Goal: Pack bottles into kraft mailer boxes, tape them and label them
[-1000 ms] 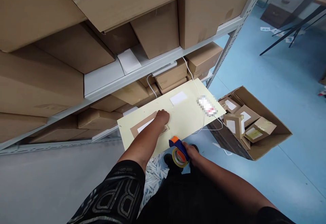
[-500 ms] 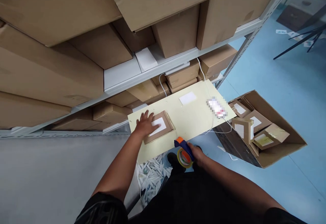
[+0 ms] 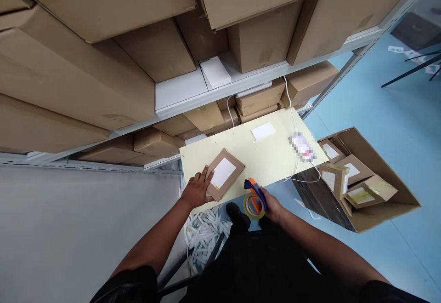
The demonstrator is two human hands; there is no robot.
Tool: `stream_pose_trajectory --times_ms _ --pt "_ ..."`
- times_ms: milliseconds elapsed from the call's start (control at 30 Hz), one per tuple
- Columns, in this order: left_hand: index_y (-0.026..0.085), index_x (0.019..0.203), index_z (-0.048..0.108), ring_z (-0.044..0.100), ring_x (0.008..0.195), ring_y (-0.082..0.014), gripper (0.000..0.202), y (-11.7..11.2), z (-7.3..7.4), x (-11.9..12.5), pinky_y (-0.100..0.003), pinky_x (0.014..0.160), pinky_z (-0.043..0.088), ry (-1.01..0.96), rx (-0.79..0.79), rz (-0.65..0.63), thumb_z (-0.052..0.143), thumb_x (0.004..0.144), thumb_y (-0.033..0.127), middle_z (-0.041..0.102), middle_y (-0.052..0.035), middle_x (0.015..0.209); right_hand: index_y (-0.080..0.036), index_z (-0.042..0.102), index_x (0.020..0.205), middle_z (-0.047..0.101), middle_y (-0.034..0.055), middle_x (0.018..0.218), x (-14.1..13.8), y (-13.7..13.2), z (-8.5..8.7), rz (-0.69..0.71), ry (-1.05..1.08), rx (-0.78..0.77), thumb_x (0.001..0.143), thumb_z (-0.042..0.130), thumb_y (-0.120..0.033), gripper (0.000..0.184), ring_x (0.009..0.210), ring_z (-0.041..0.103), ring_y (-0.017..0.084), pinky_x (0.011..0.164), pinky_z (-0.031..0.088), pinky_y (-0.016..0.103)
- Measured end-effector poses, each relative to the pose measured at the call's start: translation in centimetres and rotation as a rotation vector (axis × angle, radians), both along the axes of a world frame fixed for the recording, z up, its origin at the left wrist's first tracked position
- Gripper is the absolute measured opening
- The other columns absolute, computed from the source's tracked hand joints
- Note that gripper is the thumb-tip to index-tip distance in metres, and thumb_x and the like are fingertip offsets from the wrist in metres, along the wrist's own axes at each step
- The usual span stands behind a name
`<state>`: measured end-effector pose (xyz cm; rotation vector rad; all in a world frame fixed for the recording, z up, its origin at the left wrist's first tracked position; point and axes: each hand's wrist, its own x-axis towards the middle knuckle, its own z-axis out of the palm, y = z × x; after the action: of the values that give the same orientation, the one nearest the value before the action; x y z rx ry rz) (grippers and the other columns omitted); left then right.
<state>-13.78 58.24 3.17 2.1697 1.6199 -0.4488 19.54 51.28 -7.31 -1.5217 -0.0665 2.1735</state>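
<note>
A flat cardboard box (image 3: 232, 184) with a white label (image 3: 223, 173) lies turned at an angle on the pale yellow board (image 3: 272, 156). My left hand (image 3: 197, 190) rests at its left corner, fingers spread, the index fingertip by the label and the thumb near the lower edge. In front of the board, my right hand (image 3: 272, 205) is closed around the handle of a blue and orange tape dispenser (image 3: 259, 191). A roll of yellowish tape (image 3: 245, 205) sits in it. The dispenser hangs just off the board's near edge, apart from the box.
A white paper (image 3: 263, 131) and a blurred-out phone-like device (image 3: 302, 146) with a white cable lie on the board. To the right stands an open carton (image 3: 389, 213) holding several labelled boxes. Shelves (image 3: 248, 80) packed with cartons rise behind. White scraps (image 3: 205, 238) fill a container below.
The flat box has been turned on the board and shifted nearer its front edge. My left hand has moved from the label to the box's left corner. The tape dispenser has tilted slightly.
</note>
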Motion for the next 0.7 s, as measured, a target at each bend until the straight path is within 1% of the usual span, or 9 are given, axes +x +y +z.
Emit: stream_pose_trajectory --times_ms 100,200,233,300,400,467,533,633,700 --pt "0.023 0.167 0.023 0.04 0.14 -0.0473 0.12 -0.8 -0.5 1.6 -0.056 0.112 0.037 0.03 0.064 0.055 0.082 0.07 0.063 0.003 -0.0136 0.175 -0.018 0.072 0.102 0.078 0.0099 0.102 -0.2 2.5 1.1 -0.055 0.044 -0.128 0.097 0.052 -0.063 0.05 0.089 0.075 0.023 0.088 0.061 0.04" --pt "0.016 0.166 0.025 0.042 0.138 -0.0489 0.116 -1.1 -0.8 3.5 -0.06 0.109 0.038 0.062 0.146 0.141 0.073 0.075 0.07 0.002 -0.0185 0.174 -0.017 0.071 0.104 0.078 0.0096 0.096 -1.2 5.8 2.1 -0.077 0.044 -0.113 0.099 0.051 -0.061 0.048 0.084 0.075 0.023 0.083 0.062 0.04" --pt "0.014 0.165 0.026 0.04 0.139 -0.0499 0.115 -1.0 -0.9 4.1 -0.061 0.109 0.037 0.069 0.172 0.167 0.072 0.076 0.072 0.003 -0.0196 0.174 -0.017 0.07 0.105 0.078 0.0094 0.094 -1.6 6.9 2.4 -0.082 0.041 -0.101 0.1 0.05 -0.06 0.047 0.083 0.075 0.023 0.082 0.062 0.04" --pt "0.014 0.164 0.03 0.029 0.147 -0.0517 0.115 -0.4 -1.1 5.1 -0.064 0.114 0.029 0.065 0.209 0.186 0.072 0.075 0.074 0.007 -0.0197 0.173 -0.017 0.069 0.106 0.078 0.0091 0.091 -2.4 9.2 2.8 -0.076 0.033 -0.086 0.1 0.05 -0.058 0.046 0.081 0.074 0.023 0.079 0.063 0.039" --pt "0.022 0.165 0.03 0.008 0.157 -0.0487 0.116 1.0 -1.5 6.1 -0.065 0.121 0.019 0.018 0.2 0.152 0.075 0.072 0.074 0.013 -0.0161 0.174 -0.016 0.068 0.103 0.077 0.0089 0.086 -3.0 12.4 3.1 -0.02 0.054 -0.081 0.102 0.048 -0.057 0.046 0.077 0.073 0.022 0.076 0.063 0.038" --pt "0.025 0.166 0.027 0.001 0.159 -0.046 0.116 1.9 -1.9 6.4 -0.063 0.121 0.02 -0.011 0.183 0.152 0.074 0.072 0.075 0.014 -0.0144 0.174 -0.016 0.067 0.1 0.076 0.0088 0.083 -3.1 14.2 3.1 0.027 0.072 -0.075 0.103 0.046 -0.057 0.046 0.075 0.072 0.022 0.073 0.063 0.038" --pt "0.024 0.166 0.024 -0.002 0.159 -0.0444 0.116 2.6 -2.4 6.8 -0.06 0.12 0.025 -0.025 0.188 0.189 0.071 0.074 0.077 0.012 -0.0143 0.174 -0.016 0.066 0.1 0.075 0.0084 0.082 -3.0 15.8 2.9 0.063 0.074 -0.065 0.103 0.046 -0.057 0.046 0.073 0.072 0.022 0.071 0.063 0.037" --pt "0.022 0.167 0.02 -0.003 0.16 -0.0432 0.118 3.2 -3.1 7.6 -0.059 0.118 0.03 -0.023 0.22 0.282 0.066 0.076 0.08 0.008 -0.015 0.175 -0.016 0.066 0.1 0.075 0.0075 0.082 -2.9 17.9 2.6 0.086 0.022 -0.051 0.101 0.05 -0.059 0.046 0.072 0.071 0.021 0.068 0.062 0.035" --pt "0.02 0.167 0.019 -0.002 0.16 -0.0428 0.118 3.5 -3.4 8.2 -0.059 0.118 0.031 -0.017 0.23 0.336 0.064 0.077 0.082 0.006 -0.0156 0.175 -0.016 0.067 0.102 0.075 0.0075 0.083 -2.6 18.8 2.4 0.076 -0.024 -0.032 0.099 0.053 -0.061 0.048 0.072 0.071 0.021 0.068 0.062 0.035"
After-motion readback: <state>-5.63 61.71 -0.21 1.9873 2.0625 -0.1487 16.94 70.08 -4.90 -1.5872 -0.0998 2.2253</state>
